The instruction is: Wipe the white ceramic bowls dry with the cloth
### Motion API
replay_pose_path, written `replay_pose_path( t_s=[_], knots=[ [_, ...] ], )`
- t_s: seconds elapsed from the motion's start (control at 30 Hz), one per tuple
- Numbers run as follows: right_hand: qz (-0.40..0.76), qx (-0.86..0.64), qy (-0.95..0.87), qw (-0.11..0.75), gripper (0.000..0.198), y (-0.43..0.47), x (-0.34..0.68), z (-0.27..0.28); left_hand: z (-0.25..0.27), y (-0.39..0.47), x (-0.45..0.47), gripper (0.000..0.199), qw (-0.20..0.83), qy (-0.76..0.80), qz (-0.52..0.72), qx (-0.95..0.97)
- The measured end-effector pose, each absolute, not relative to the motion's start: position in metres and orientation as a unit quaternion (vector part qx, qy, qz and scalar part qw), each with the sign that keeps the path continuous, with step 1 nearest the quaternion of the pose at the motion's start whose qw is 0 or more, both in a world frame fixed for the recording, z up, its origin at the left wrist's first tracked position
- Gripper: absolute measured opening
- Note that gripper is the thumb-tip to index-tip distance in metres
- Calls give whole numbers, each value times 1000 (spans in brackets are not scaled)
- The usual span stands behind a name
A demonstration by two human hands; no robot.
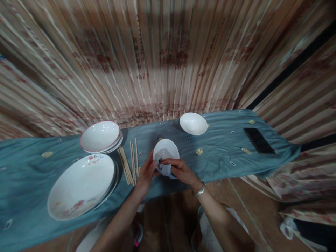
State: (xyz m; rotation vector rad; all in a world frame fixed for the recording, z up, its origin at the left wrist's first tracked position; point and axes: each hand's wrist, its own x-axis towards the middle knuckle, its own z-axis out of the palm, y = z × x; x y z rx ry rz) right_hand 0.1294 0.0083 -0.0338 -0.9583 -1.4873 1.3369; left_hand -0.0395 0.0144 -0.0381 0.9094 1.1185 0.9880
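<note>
A small white bowl (167, 148) is tilted toward me near the front edge of the table. My left hand (147, 169) grips its left side, with the fingers partly hidden behind the bowl. In my right hand (182, 170) is a bunched pale blue cloth (166, 170), pressed against the bowl's inner wall at the near rim. Just left of my left hand lie several wooden chopsticks (126, 165). Beyond and to the right of the held bowl, another white bowl (193, 123) stands on the tablecloth.
Stacked red-rimmed bowls (100, 135) stand at the back left. Closer in, large floral plates (82, 185) are stacked. A black phone (258, 140) lies at the right end of the blue-green tablecloth (220, 154). Patterned curtains (168, 59) hang behind the table.
</note>
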Motion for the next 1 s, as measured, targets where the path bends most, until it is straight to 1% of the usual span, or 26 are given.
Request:
replay_pose_path(
  t_s=[0.1,0.23,0.33,0.53,0.77,1.0],
  knots=[
    [552,-373,-572,478,25,9,123,-30,-36,14,-39,78,640,491,432,402],
    [515,-369,-576,517,30,12,118,-28,-30,14,-37,79,636,495,430,407],
    [479,-394,-591,516,34,13,117,-27,-25,13,-36,83,635,497,427,409],
    [396,-441,-630,501,45,18,117,-31,-24,11,-35,82,635,488,427,418],
    [235,-504,-698,452,46,26,120,-42,-35,10,-36,78,640,476,445,407],
    [86,-576,-739,338,45,23,129,-48,-29,9,-37,85,646,476,437,406]
  ],
)
